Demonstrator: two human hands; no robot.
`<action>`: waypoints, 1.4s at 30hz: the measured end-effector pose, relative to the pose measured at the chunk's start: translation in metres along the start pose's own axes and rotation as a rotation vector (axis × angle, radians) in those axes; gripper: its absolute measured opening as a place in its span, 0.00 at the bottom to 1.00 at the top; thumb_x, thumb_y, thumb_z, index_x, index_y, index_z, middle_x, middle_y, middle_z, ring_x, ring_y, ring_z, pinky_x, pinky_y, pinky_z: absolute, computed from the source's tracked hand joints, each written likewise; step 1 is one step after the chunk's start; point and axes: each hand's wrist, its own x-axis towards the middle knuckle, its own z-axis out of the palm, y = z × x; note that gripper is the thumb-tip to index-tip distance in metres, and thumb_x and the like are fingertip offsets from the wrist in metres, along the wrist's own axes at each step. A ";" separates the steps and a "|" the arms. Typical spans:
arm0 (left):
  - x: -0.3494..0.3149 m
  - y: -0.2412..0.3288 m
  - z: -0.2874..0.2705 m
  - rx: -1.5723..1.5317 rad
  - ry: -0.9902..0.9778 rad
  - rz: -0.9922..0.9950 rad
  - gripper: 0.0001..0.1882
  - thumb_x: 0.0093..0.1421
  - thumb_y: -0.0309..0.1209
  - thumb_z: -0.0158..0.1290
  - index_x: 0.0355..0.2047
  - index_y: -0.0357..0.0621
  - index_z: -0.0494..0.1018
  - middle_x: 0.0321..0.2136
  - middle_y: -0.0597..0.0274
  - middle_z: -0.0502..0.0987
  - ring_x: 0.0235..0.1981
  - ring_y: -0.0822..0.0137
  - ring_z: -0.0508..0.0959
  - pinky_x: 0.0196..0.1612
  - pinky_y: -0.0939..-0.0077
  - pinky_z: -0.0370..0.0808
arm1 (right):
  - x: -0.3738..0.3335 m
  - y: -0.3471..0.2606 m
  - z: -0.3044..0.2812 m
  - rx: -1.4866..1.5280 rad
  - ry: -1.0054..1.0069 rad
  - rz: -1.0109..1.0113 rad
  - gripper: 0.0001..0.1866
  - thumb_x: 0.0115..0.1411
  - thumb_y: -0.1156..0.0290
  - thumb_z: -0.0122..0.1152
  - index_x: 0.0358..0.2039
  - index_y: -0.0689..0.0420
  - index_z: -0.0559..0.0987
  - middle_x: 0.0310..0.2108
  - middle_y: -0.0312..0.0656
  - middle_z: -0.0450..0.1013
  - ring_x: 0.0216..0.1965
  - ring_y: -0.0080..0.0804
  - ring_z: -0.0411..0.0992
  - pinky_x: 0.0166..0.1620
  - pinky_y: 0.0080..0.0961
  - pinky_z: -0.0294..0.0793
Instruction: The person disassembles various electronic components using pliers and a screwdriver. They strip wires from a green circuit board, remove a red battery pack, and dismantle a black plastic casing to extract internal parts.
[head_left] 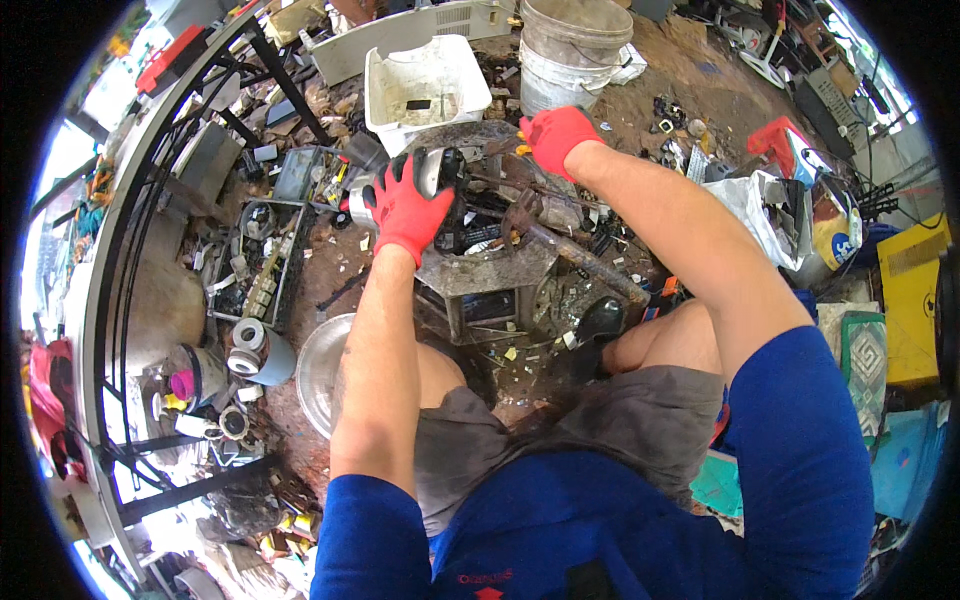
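Under the left hand's (408, 208) grip, a metal motor (432, 172).

Scrap hems in the gutted metal casing (490, 270) on nearly every side. Beyond it a white plastic tub (425, 80) and two stacked buckets (570, 50) block the far side. On the left, a black crate of parts (262, 265) and a metal bowl (318, 370) crowd the ground just beside the left hand (405, 210). A rusty bar (580, 262) slants across the casing below the right hand (555, 135). The barest dirt lies to the upper right, around (690, 70).
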 end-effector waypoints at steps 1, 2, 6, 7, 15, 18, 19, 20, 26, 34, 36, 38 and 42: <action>-0.002 0.003 0.001 0.005 -0.004 0.011 0.45 0.46 0.53 0.62 0.63 0.53 0.62 0.64 0.48 0.59 0.66 0.42 0.54 0.67 0.41 0.46 | 0.001 0.008 0.001 0.022 -0.039 0.033 0.21 0.61 0.56 0.50 0.44 0.61 0.76 0.45 0.57 0.76 0.44 0.52 0.76 0.43 0.41 0.76; -0.004 0.006 0.000 0.010 0.005 0.008 0.45 0.46 0.53 0.62 0.63 0.53 0.62 0.64 0.48 0.59 0.66 0.42 0.54 0.67 0.41 0.46 | -0.001 0.012 0.001 0.115 -0.092 0.080 0.24 0.61 0.55 0.49 0.44 0.63 0.77 0.45 0.58 0.75 0.45 0.53 0.75 0.46 0.40 0.75; -0.006 0.007 -0.002 0.006 -0.015 -0.008 0.46 0.46 0.54 0.63 0.63 0.51 0.62 0.64 0.49 0.58 0.66 0.44 0.54 0.67 0.42 0.47 | -0.040 0.030 0.027 0.592 -0.122 0.245 0.35 0.56 0.48 0.57 0.50 0.70 0.74 0.48 0.60 0.74 0.51 0.51 0.74 0.54 0.35 0.70; -0.008 0.006 -0.002 -0.040 -0.020 0.004 0.47 0.46 0.55 0.63 0.64 0.51 0.61 0.65 0.46 0.58 0.66 0.42 0.53 0.66 0.41 0.48 | -0.056 0.036 0.036 0.697 -0.064 0.281 0.36 0.55 0.49 0.60 0.52 0.70 0.72 0.50 0.59 0.74 0.52 0.50 0.73 0.55 0.34 0.70; -0.012 0.003 -0.011 0.069 0.034 0.047 0.44 0.51 0.49 0.63 0.63 0.43 0.61 0.60 0.43 0.63 0.63 0.45 0.61 0.65 0.55 0.57 | -0.153 0.081 0.092 1.106 0.064 0.397 0.42 0.52 0.61 0.70 0.63 0.65 0.63 0.55 0.55 0.70 0.57 0.40 0.68 0.58 0.30 0.65; -0.012 0.007 -0.019 0.018 0.014 -0.022 0.47 0.50 0.52 0.63 0.64 0.42 0.59 0.61 0.38 0.60 0.64 0.42 0.58 0.66 0.52 0.54 | -0.139 0.074 0.119 0.939 -0.075 0.345 0.38 0.51 0.56 0.65 0.58 0.66 0.67 0.53 0.61 0.70 0.54 0.48 0.71 0.55 0.36 0.70; -0.010 0.010 -0.011 -0.002 0.032 -0.011 0.46 0.50 0.52 0.63 0.64 0.42 0.59 0.61 0.38 0.60 0.64 0.42 0.58 0.66 0.52 0.54 | -0.135 0.079 0.135 0.931 -0.113 0.361 0.35 0.51 0.58 0.64 0.56 0.65 0.69 0.50 0.59 0.73 0.51 0.47 0.73 0.52 0.35 0.71; -0.006 0.018 -0.005 -0.015 0.048 0.009 0.46 0.50 0.52 0.63 0.64 0.42 0.59 0.61 0.38 0.60 0.64 0.41 0.58 0.66 0.51 0.54 | -0.134 0.085 0.153 0.933 -0.145 0.380 0.32 0.50 0.61 0.63 0.54 0.63 0.71 0.47 0.57 0.75 0.47 0.46 0.75 0.50 0.35 0.72; -0.014 0.043 -0.008 -0.092 0.086 -0.030 0.45 0.53 0.50 0.62 0.65 0.40 0.58 0.61 0.29 0.57 0.64 0.37 0.56 0.66 0.50 0.53 | -0.128 0.077 0.185 0.987 -0.100 0.457 0.37 0.47 0.62 0.64 0.57 0.62 0.67 0.47 0.60 0.74 0.47 0.52 0.75 0.49 0.38 0.74; -0.027 0.039 -0.014 -0.040 0.137 -0.045 0.44 0.55 0.48 0.62 0.63 0.33 0.58 0.59 0.30 0.62 0.62 0.39 0.61 0.65 0.56 0.58 | -0.142 0.052 0.167 1.068 -0.159 0.430 0.41 0.48 0.61 0.65 0.63 0.57 0.63 0.53 0.59 0.71 0.53 0.49 0.72 0.55 0.38 0.70; -0.033 0.030 -0.019 -0.018 0.156 -0.086 0.45 0.55 0.48 0.61 0.64 0.33 0.58 0.60 0.29 0.61 0.63 0.39 0.60 0.65 0.56 0.57 | -0.142 0.043 0.162 1.148 -0.181 0.413 0.40 0.48 0.62 0.65 0.63 0.55 0.63 0.52 0.59 0.72 0.52 0.50 0.72 0.54 0.38 0.71; -0.035 0.033 -0.016 -0.035 0.160 -0.050 0.45 0.56 0.48 0.61 0.64 0.32 0.57 0.60 0.28 0.60 0.64 0.39 0.60 0.66 0.56 0.56 | -0.141 0.049 0.168 1.103 -0.126 0.401 0.38 0.49 0.63 0.64 0.62 0.54 0.64 0.49 0.58 0.74 0.49 0.50 0.74 0.51 0.39 0.73; -0.040 0.034 -0.018 -0.099 0.177 -0.043 0.44 0.55 0.46 0.62 0.64 0.35 0.58 0.61 0.30 0.59 0.64 0.40 0.58 0.66 0.56 0.55 | -0.139 0.052 0.164 1.018 -0.072 0.474 0.38 0.49 0.64 0.60 0.61 0.60 0.64 0.50 0.60 0.73 0.51 0.52 0.73 0.53 0.39 0.72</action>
